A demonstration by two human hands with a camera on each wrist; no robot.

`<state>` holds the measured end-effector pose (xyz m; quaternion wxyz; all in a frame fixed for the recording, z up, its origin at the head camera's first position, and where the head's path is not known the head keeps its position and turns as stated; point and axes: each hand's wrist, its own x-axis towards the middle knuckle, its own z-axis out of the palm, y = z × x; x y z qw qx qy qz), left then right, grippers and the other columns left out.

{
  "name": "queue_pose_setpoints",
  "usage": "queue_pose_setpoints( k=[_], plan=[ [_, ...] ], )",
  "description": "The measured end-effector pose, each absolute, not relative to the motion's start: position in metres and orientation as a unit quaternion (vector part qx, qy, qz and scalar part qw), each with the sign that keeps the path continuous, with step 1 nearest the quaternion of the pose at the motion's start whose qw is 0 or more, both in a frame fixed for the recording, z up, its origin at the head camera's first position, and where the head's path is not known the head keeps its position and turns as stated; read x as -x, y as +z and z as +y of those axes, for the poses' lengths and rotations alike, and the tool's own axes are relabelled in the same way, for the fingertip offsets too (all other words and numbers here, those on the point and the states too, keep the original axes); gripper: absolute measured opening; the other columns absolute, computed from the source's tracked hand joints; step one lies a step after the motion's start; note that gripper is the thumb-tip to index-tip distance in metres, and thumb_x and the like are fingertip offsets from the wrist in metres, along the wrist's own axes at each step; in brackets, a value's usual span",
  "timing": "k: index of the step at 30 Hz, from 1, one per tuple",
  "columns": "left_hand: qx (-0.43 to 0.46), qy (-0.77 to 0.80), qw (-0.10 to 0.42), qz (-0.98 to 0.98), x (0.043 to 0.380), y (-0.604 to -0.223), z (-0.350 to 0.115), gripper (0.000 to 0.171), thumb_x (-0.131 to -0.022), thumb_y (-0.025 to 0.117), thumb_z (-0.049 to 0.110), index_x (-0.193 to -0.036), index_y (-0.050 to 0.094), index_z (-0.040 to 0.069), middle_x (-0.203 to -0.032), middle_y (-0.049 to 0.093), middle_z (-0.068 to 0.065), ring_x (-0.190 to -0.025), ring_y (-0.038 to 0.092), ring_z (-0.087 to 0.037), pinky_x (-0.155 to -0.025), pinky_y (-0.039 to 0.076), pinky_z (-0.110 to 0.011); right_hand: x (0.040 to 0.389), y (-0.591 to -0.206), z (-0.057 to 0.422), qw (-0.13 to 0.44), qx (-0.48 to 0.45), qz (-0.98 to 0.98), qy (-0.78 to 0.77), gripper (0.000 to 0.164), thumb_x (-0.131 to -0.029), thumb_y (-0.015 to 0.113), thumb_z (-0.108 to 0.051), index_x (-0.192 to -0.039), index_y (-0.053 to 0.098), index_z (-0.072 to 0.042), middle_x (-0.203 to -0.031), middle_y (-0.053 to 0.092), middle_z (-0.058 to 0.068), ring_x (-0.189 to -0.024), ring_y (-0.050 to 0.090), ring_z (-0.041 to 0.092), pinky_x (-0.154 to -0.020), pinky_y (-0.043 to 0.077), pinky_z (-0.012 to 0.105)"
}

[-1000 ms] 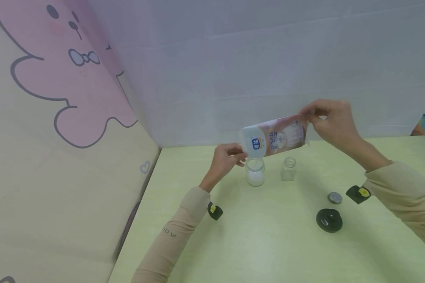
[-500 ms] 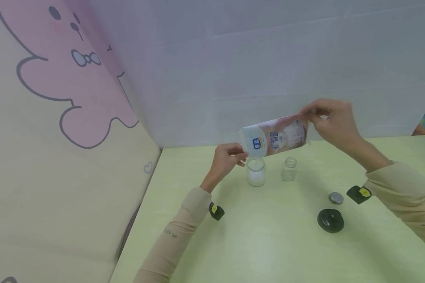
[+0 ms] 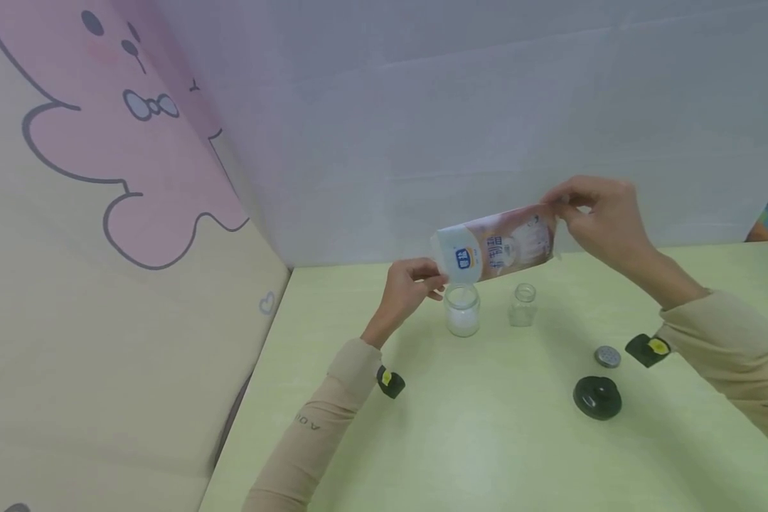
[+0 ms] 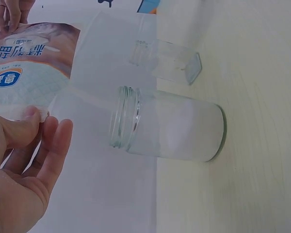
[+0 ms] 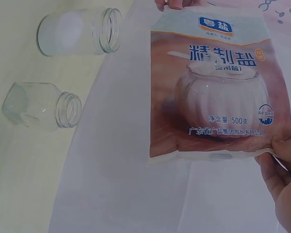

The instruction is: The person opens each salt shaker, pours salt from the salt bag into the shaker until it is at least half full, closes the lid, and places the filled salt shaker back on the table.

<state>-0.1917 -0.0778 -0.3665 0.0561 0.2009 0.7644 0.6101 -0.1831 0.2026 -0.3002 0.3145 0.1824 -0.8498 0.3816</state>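
A brown and pale-blue bag of salt (image 3: 502,245) is held in the air, tilted with its pale end lower. At that end my left hand (image 3: 409,288) pinches a corner between thumb and fingers. The opposite, brown end is gripped at its corner by my right hand (image 3: 604,213). Just below the pale end stands a wide glass jar (image 3: 462,316), uncovered, with white salt inside. In the left wrist view the jar's threaded mouth (image 4: 125,118) sits close beside my left fingertips. The bag's printed front faces the right wrist camera, flat and slack.
A smaller square glass bottle (image 3: 522,307), uncapped, stands right of the jar. On the table (image 3: 473,441) toward the right lie a perforated metal cap (image 3: 607,357) and a black round lid (image 3: 597,398). A pale cloth wall (image 3: 358,213) rises behind the table.
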Motion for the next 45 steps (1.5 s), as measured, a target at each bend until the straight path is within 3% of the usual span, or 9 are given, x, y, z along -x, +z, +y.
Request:
queue_pose_setpoints(
  k=[6,14,24,45],
  plan=[
    [-0.206,0.612,0.055,0.761,0.1901,-0.3654,-0.0793,0.012,-0.087,0.062,-0.006,-0.096,0.065,-0.013,-0.094,0.066,-0.026,-0.087,0.064,-0.043,-0.068,0.060,-0.040,0.1823,-0.2998,0.2012,0.316,-0.181,-0.849,0.383,0.017,-0.081,0.059,0.013,-0.083,0.072,0.001,-0.082,0.070,0.011,-0.072,0.055,-0.012,-0.069,0.044,0.005],
    [-0.204,0.617,0.053,0.758,0.1898,-0.3657,-0.0805,0.012,-0.087,0.063,-0.006,-0.096,0.065,-0.013,-0.093,0.066,-0.024,-0.079,0.065,-0.032,-0.068,0.060,-0.040,0.1815,-0.2981,0.1994,0.317,-0.183,-0.848,0.383,0.017,-0.081,0.059,0.013,-0.083,0.071,0.002,-0.082,0.070,0.015,-0.073,0.055,-0.011,-0.069,0.044,0.006],
    [-0.206,0.609,0.046,0.764,0.1899,-0.3653,-0.0806,0.012,-0.087,0.063,-0.005,-0.096,0.065,-0.012,-0.092,0.066,-0.024,-0.082,0.065,-0.038,-0.068,0.060,-0.037,0.1822,-0.2977,0.1981,0.316,-0.178,-0.849,0.383,0.016,-0.080,0.060,0.013,-0.083,0.072,0.002,-0.082,0.070,0.016,-0.072,0.055,-0.012,-0.068,0.044,0.006],
    [-0.210,0.609,0.049,0.763,0.1909,-0.3657,-0.0790,0.013,-0.087,0.063,-0.004,-0.097,0.065,-0.012,-0.092,0.067,-0.024,-0.083,0.066,-0.036,-0.069,0.060,-0.037,0.1836,-0.2960,0.1991,0.322,-0.186,-0.847,0.382,0.017,-0.081,0.059,0.014,-0.082,0.071,0.002,-0.082,0.070,0.015,-0.072,0.055,-0.011,-0.069,0.044,0.005]
  ],
)
